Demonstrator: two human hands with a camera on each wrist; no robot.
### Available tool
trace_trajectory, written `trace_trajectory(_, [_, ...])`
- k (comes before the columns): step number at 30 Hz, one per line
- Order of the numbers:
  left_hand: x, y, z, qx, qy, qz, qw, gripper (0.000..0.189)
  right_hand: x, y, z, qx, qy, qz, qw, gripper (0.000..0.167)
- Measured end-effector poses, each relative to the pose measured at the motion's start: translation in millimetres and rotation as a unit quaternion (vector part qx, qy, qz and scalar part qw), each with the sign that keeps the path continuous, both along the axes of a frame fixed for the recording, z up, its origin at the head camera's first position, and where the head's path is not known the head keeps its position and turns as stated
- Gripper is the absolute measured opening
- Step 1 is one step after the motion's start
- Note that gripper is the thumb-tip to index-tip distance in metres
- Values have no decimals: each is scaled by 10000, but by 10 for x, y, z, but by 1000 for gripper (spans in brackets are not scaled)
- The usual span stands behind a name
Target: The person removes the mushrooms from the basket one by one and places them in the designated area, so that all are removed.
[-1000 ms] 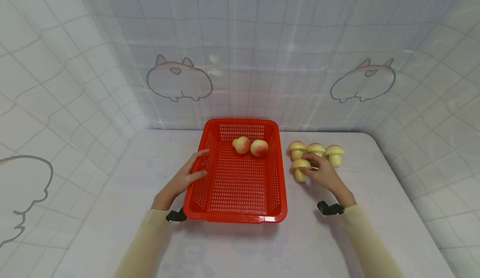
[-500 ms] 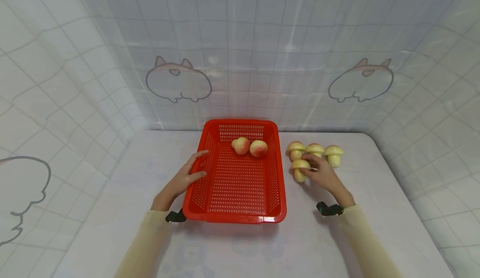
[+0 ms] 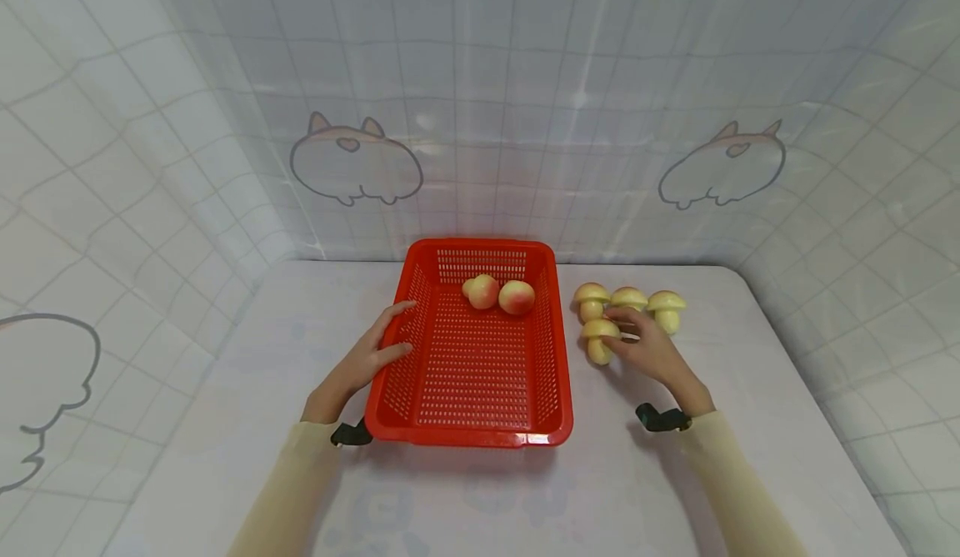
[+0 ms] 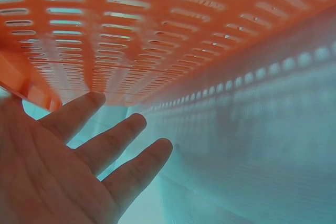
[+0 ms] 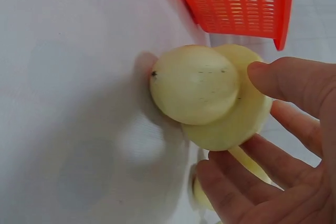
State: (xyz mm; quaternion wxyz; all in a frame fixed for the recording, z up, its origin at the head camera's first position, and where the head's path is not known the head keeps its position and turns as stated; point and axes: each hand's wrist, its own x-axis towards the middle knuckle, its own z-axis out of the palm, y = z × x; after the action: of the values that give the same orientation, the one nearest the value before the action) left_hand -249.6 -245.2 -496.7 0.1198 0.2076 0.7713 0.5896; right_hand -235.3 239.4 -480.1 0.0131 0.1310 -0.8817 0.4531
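Observation:
My left hand (image 3: 362, 363) is at the left rim of a red plastic basket (image 3: 564, 373), two digits lying over the rim. In the left wrist view, three fingers (image 4: 131, 169) stretch out straight and spread below the slotted wall. My right hand (image 3: 647, 345) pinches the cap of a pale yellow toy mushroom (image 3: 600, 352), the nearest of a small group. In the right wrist view, the thumb (image 5: 283, 80) lies on one side of the cap and fingertips are at its other edge. The rounded stem end faces that camera.
Behind the held mushroom stand three more, a left one (image 3: 592, 300), a middle one (image 3: 628, 297) and a right one (image 3: 667, 310). Two yellow-and-red rounded pieces (image 3: 483, 292) lie at the basket's far end. Patterned curtain walls (image 3: 495, 173) enclose the white tabletop (image 3: 450, 507).
Both hands, the basket and the mushrooms stay practically where they were; the head view has shifted very slightly.

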Motion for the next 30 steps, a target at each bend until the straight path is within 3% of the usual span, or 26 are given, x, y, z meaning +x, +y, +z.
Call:
trace_trajectory(23, [-24, -12, -14, 15, -8, -20, 10000, 65, -19, -89, 306, 0, -211, -234, 9995, 60])
trace_trajectory(30, [-20, -11, -16, -2, 16, -17, 10000, 65, -66, -196, 403, -326, -367, -416, 9979, 75])
